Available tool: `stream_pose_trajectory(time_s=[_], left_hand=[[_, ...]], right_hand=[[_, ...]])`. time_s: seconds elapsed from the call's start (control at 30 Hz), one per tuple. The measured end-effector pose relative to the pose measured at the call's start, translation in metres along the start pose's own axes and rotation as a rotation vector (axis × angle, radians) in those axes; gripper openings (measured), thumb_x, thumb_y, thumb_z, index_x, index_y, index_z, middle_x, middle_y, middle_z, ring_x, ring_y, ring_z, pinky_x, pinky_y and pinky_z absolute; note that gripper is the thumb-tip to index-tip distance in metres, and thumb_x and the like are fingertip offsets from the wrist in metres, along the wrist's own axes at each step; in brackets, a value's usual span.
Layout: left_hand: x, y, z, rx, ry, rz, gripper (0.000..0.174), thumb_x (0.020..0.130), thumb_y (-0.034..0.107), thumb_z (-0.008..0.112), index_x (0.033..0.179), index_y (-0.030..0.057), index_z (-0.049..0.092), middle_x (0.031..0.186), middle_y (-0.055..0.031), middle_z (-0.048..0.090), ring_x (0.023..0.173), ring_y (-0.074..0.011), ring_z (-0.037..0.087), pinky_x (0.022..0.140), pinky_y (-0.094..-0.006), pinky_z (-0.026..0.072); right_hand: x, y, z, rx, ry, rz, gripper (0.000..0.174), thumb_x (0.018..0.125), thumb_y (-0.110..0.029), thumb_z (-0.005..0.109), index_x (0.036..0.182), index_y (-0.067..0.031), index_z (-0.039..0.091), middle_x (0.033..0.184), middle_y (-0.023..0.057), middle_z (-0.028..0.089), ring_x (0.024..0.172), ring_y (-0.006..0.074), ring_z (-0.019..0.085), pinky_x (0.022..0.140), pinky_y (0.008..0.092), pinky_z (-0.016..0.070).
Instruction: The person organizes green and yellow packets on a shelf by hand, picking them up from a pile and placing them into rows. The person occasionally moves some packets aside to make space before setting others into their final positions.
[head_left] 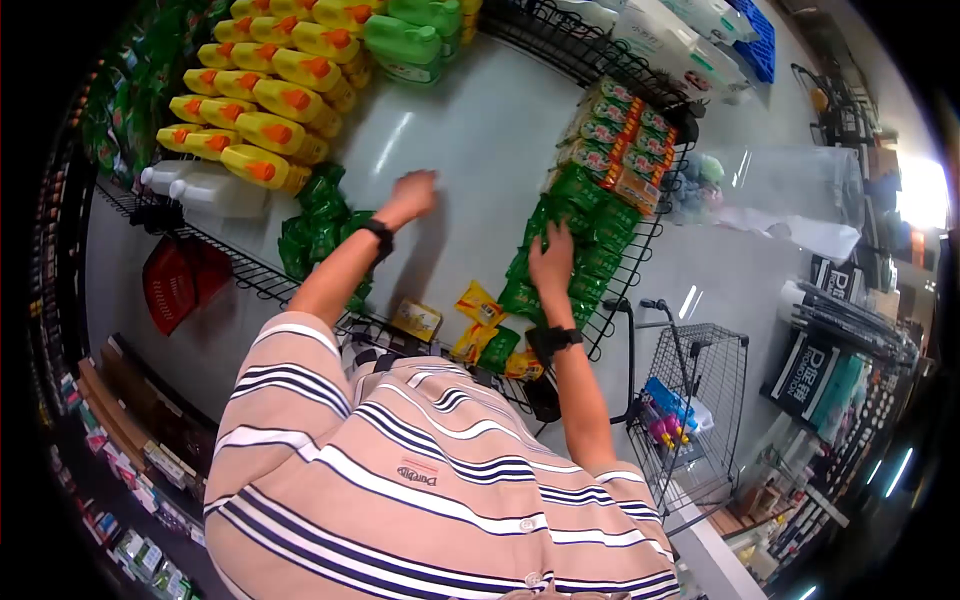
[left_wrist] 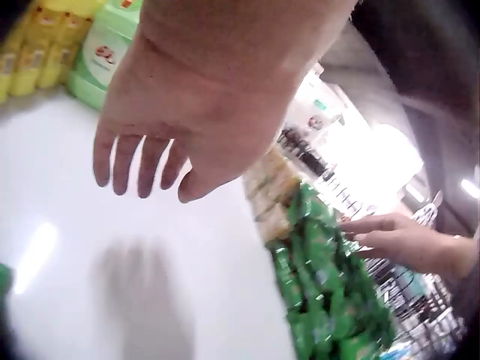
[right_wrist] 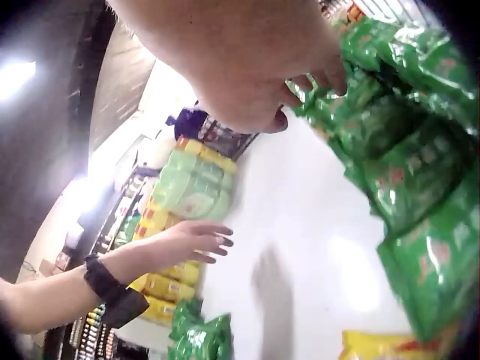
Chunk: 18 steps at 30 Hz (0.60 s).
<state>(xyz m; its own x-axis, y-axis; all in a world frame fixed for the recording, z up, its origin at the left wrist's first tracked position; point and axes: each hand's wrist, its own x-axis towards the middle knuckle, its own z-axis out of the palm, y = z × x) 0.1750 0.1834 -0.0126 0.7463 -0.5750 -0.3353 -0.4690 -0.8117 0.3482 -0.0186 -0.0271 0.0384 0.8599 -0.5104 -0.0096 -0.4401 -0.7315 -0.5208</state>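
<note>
Striped shirt (head_left: 430, 480), foreground; I cannot read its chest logo. Left hand (head_left: 410, 192): fingers spread open above the white shelf's (head_left: 480, 130) middle. Right hand (head_left: 551, 262): near-straight fingers touch green packets (head_left: 600, 218) at the shelf's right edge, labels too blurred to read.

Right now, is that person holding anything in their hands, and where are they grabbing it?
The left hand holds nothing, open above the white shelf. The right hand touches the green packets; whether it grips one cannot be told.

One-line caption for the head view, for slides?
Left hand hovers open over white shelf; right hand touches green packets.
</note>
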Motion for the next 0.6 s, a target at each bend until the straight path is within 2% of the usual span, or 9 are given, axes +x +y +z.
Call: stream_pose_trajectory(time_s=[0.03, 0.13, 0.17, 0.23, 0.27, 0.33, 0.53, 0.57, 0.6], left_hand=[[-0.017, -0.030, 0.003, 0.076, -0.050, -0.080, 0.035, 0.073, 0.018, 0.051, 0.106, 0.0063, 0.052, 0.101, -0.0137, 0.056, 0.094, -0.0310, 0.054, 0.079, -0.0398, 0.0443], [-0.068, -0.083, -0.010, 0.152, -0.326, -0.258, 0.044, 0.071, 0.030, 0.059, 0.108, 0.0066, 0.050, 0.109, -0.0137, 0.051, 0.099, -0.0307, 0.050, 0.080, -0.0415, 0.0431], [-0.077, -0.100, -0.005, 0.153, -0.320, -0.263, 0.044, 0.071, 0.030, 0.059, 0.108, 0.0066, 0.050, 0.109, -0.0137, 0.051, 0.099, -0.0307, 0.050, 0.080, -0.0415, 0.0431], [-0.088, -0.122, 0.014, -0.051, -0.108, -0.148, 0.056, 0.065, 0.039, 0.065, 0.108, 0.0070, 0.050, 0.109, -0.0128, 0.050, 0.101, -0.0309, 0.049, 0.083, -0.0432, 0.0401], [-0.087, -0.127, 0.018, -0.052, -0.103, -0.144, 0.056, 0.065, 0.039, 0.065, 0.108, 0.0070, 0.050, 0.109, -0.0128, 0.050, 0.101, -0.0309, 0.049, 0.083, -0.0432, 0.0401], [-0.087, -0.126, 0.017, -0.045, -0.176, -0.114, 0.065, 0.055, 0.040, 0.072, 0.107, 0.0073, 0.050, 0.109, -0.0124, 0.049, 0.102, -0.0315, 0.047, 0.085, -0.0441, 0.0379], [-0.095, -0.082, -0.005, -0.006, -0.278, 0.184, 0.064, 0.043, 0.027, 0.078, 0.097, 0.0064, 0.052, 0.098, -0.0121, 0.054, 0.095, -0.0317, 0.051, 0.081, -0.0460, 0.0381], [-0.098, -0.066, -0.012, 0.019, -0.294, 0.245, 0.058, 0.045, 0.019, 0.076, 0.096, 0.0071, 0.054, 0.092, -0.0115, 0.056, 0.090, -0.0324, 0.053, 0.079, -0.0438, 0.0404], [-0.098, -0.062, -0.003, 0.021, -0.295, 0.262, 0.058, 0.045, 0.019, 0.076, 0.096, 0.0071, 0.054, 0.092, -0.0115, 0.056, 0.090, -0.0324, 0.053, 0.079, -0.0438, 0.0404]], right_hand=[[-0.009, -0.005, 0.009, -0.003, -0.001, -0.005, 0.040, 0.078, -0.016, 0.050, 0.112, 0.0035, 0.049, 0.128, 0.0215, 0.036, 0.115, 0.0361, 0.036, 0.096, 0.0393, 0.0310], [-0.040, -0.023, 0.059, 0.117, -0.300, -0.081, 0.039, 0.075, -0.019, 0.052, 0.107, 0.0030, 0.052, 0.122, 0.0216, 0.043, 0.110, 0.0361, 0.042, 0.093, 0.0393, 0.0340], [-0.046, -0.030, 0.075, 0.155, -0.374, -0.123, 0.039, 0.075, -0.020, 0.052, 0.106, 0.0028, 0.053, 0.120, 0.0216, 0.044, 0.109, 0.0357, 0.043, 0.092, 0.0391, 0.0349], [-0.056, -0.053, 0.096, 0.218, -0.516, -0.134, 0.041, 0.074, -0.022, 0.052, 0.106, 0.0032, 0.053, 0.114, 0.0226, 0.049, 0.105, 0.0357, 0.046, 0.091, 0.0388, 0.0366], [-0.060, -0.062, 0.106, 0.216, -0.511, -0.137, 0.041, 0.074, -0.022, 0.052, 0.106, 0.0032, 0.053, 0.114, 0.0226, 0.049, 0.105, 0.0357, 0.046, 0.091, 0.0388, 0.0366], [-0.064, -0.077, 0.124, 0.270, -0.757, -0.117, 0.043, 0.073, -0.025, 0.052, 0.106, 0.0033, 0.053, 0.109, 0.0228, 0.052, 0.102, 0.0362, 0.048, 0.089, 0.0394, 0.0381], [-0.069, -0.098, 0.149, 0.408, -0.765, -0.015, 0.046, 0.072, -0.028, 0.052, 0.105, 0.0033, 0.053, 0.105, 0.0230, 0.054, 0.098, 0.0390, 0.050, 0.084, 0.0392, 0.0405], [-0.067, -0.096, 0.150, 0.406, -0.754, -0.007, 0.046, 0.072, -0.028, 0.052, 0.105, 0.0033, 0.053, 0.105, 0.0230, 0.054, 0.098, 0.0390, 0.050, 0.084, 0.0392, 0.0405], [-0.064, -0.094, 0.148, 0.336, -0.819, 0.011, 0.045, 0.072, -0.029, 0.053, 0.103, 0.0039, 0.053, 0.099, 0.0222, 0.056, 0.091, 0.0367, 0.053, 0.079, 0.0382, 0.0421]])
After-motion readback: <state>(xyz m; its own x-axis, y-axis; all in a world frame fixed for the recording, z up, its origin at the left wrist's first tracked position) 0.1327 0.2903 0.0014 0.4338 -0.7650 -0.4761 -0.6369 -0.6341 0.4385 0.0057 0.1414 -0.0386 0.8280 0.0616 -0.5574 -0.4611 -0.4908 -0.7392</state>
